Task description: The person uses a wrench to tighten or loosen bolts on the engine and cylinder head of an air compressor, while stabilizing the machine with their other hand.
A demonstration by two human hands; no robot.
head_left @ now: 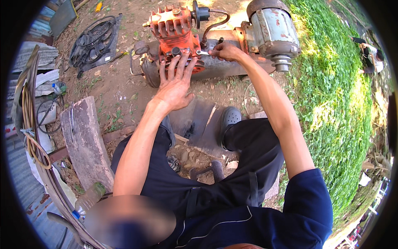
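Note:
An orange finned compressor pump head (172,27) sits on a rusty tank (215,66), beside a grey electric motor (271,31). My left hand (174,83) lies flat with spread fingers against the lower part of the pump head. My right hand (226,52) is closed on a small metal wrench (203,52), whose end sits at a bolt on the pump's right side. A dark curved pipe (215,25) runs from the pump top down to the tank.
A black fan shroud (95,41) lies on the dirt at upper left. A wooden plank (85,141), a plastic bottle (89,199) and coiled hose (31,124) lie to my left. Grass (336,103) covers the right side, where another person (371,54) crouches.

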